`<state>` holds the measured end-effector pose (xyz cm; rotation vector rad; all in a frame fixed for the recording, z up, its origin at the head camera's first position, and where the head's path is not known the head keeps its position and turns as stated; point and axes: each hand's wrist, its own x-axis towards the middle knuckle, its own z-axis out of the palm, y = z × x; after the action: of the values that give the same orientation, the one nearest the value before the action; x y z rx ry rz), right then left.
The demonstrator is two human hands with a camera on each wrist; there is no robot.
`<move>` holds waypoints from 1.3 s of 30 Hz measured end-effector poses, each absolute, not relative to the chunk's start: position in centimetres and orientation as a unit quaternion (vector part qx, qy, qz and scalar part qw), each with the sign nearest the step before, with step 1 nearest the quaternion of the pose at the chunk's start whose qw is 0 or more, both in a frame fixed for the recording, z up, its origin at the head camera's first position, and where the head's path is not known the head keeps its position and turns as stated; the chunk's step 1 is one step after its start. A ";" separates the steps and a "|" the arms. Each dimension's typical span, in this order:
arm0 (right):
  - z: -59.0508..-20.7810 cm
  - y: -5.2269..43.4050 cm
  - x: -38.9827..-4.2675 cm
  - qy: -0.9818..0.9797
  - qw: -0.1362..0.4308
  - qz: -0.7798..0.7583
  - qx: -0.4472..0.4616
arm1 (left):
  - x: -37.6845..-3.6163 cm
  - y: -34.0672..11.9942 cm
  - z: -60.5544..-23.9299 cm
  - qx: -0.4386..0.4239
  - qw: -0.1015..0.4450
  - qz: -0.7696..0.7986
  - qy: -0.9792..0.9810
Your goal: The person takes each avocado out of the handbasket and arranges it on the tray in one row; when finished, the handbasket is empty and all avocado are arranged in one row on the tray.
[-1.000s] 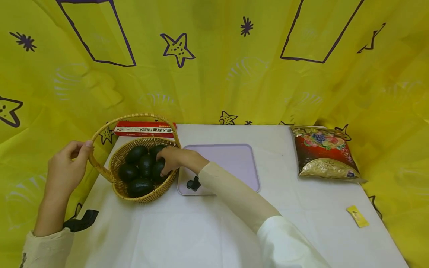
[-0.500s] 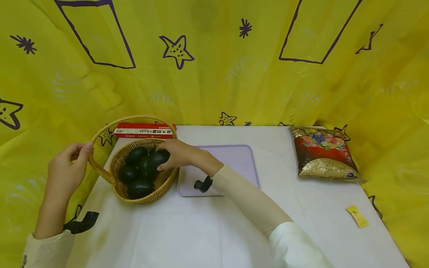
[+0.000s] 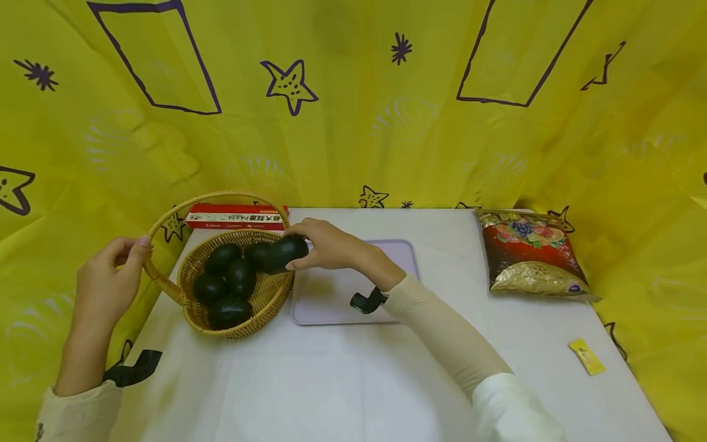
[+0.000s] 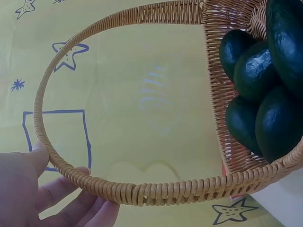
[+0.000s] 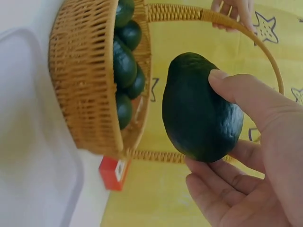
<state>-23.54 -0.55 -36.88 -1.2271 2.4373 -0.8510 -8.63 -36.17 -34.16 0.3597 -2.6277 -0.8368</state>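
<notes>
A wicker basket (image 3: pixel 237 330) with a hoop handle (image 3: pixel 160 283) stands at the table's left and holds several dark green avocados (image 3: pixel 229 276). My left hand (image 3: pixel 107 279) grips the handle at its left end; in the left wrist view the thumb and fingers (image 4: pixel 52 194) lie on either side of the handle (image 4: pixel 142 191). My right hand (image 3: pixel 309 245) holds one avocado (image 3: pixel 282 253) between thumb and fingers, just above the basket's right rim. The right wrist view shows this avocado (image 5: pixel 199 109) lifted free of the basket (image 5: pixel 85 80).
A lavender tray (image 3: pixel 381 264) lies just right of the basket. A red pasta box (image 3: pixel 237 217) sits behind the basket. At the right are a red snack bag (image 3: pixel 530 252) and a small yellow sachet (image 3: pixel 587 356). A yellow curtain surrounds the white table.
My right hand closed on an avocado inside the basket, lifted it out and carried it right to above the rim. The left hand stayed on the handle.
</notes>
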 end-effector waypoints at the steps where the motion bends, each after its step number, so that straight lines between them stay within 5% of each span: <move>1: -36.9 -0.2 -23.6 0.844 0.139 -0.300 -0.422 | -8.6 -36.2 -34.2 0.128 0.180 -0.296 -0.929; 18: -41.4 5.1 -27.5 0.854 0.108 -0.376 -0.342 | -8.7 -36.0 -34.2 0.124 0.188 -0.290 -0.930; 39: -46.0 4.1 -30.0 0.864 0.138 -0.388 -0.291 | -8.7 -36.0 -34.0 0.123 0.191 -0.294 -0.928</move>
<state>-29.97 4.09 -45.97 -0.8415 2.4980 -1.1212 -8.72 -35.97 -34.00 0.3451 -2.6068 -0.8259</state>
